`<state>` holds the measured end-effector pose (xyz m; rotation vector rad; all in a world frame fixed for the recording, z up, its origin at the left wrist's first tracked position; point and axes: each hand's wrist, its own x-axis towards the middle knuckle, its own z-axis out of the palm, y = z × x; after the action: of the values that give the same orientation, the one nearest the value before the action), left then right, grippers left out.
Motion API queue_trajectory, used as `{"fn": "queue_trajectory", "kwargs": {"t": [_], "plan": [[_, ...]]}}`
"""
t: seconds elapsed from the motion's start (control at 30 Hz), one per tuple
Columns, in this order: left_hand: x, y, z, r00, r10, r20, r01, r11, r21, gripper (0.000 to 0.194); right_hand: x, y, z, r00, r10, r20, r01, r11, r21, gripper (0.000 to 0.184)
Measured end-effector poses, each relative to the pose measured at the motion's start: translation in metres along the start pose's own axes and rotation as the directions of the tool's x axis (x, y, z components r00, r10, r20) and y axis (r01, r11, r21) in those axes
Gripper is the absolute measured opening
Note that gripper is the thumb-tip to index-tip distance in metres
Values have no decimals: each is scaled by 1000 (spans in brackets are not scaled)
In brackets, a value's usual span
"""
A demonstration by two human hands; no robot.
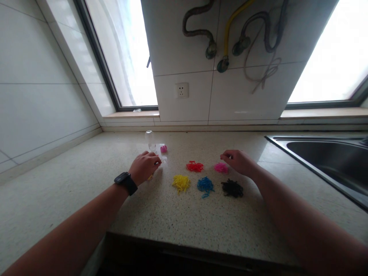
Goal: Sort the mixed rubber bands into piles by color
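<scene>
My left hand [145,167], with a black watch on its wrist, rests low over the counter with curled fingers. Bits of red and yellow show at its edges; what it grips is hidden. Just behind it are a clear bottle [150,140] and a pink lump [163,148]. My right hand [233,158] is pinched closed at the pile of pink rubber bands [221,167]; anything between the fingertips is too small to make out. Between the hands lie piles of red bands [194,166], yellow bands [181,184] and blue bands [205,184], with black bands [232,188] nearer me.
The speckled counter [178,222] ends at a front edge below the piles. A steel sink [324,157] is set in at the right. On the tiled back wall are a socket [181,90] and hanging hoses [227,38], with windows to either side.
</scene>
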<state>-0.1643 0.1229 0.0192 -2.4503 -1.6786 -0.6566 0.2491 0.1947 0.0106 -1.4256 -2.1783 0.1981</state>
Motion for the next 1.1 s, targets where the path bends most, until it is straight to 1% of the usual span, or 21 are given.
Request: {"fn": "queue_trajectory", "kwargs": {"t": [0.2,0.27,0.3,0.33,0.4,0.43,0.5,0.6,0.67,0.77,0.87,0.97,1.03,1.1], "plan": [[5,13,-5,997,-78,-10,74,971,-227,24,-1,-5,-3,1000,-5,18,5,999,-36,33],[6,20,-7,994,-108,3,103,938,-331,28,-2,-6,-4,1000,-2,24,3,999,-45,33],[7,24,-8,991,-134,11,126,900,-416,30,-2,-6,-4,1000,-1,24,2,999,-48,33],[7,29,-10,986,-166,23,154,842,-518,30,-2,-6,-4,1000,-1,22,2,999,-50,33],[6,42,-14,971,-230,58,201,667,-718,29,-1,-5,-3,1000,-7,16,8,999,-50,33],[6,49,-16,965,-250,78,212,574,-791,28,-1,-4,-2,1000,-11,13,11,999,-52,33],[4,65,-19,961,-257,101,205,422,-883,26,0,-4,-1,1000,-13,15,14,998,-58,33],[-1,89,-23,959,-249,136,188,199,-962,22,0,-5,-1,1000,-7,23,9,997,-74,33],[-5,102,-24,957,-231,178,197,63,-978,21,0,-6,-1,1000,-9,23,11,996,-84,33],[-12,116,-26,954,-188,233,223,-76,-972,18,-1,-8,-2,1000,-10,28,12,996,-92,32],[-17,127,-29,955,-157,251,228,-154,-962,16,-1,-10,-3,999,-10,32,13,996,-90,32],[-20,136,-34,960,-135,247,220,-188,-957,16,-2,-10,-4,999,-22,33,25,995,-95,32],[-21,140,-35,966,-118,231,209,-178,-962,16,-2,-10,-3,999,-27,32,30,994,-104,32],[-23,144,-35,974,-107,200,185,-131,-974,15,-2,-11,-4,999,-30,35,34,993,-113,33]]}}
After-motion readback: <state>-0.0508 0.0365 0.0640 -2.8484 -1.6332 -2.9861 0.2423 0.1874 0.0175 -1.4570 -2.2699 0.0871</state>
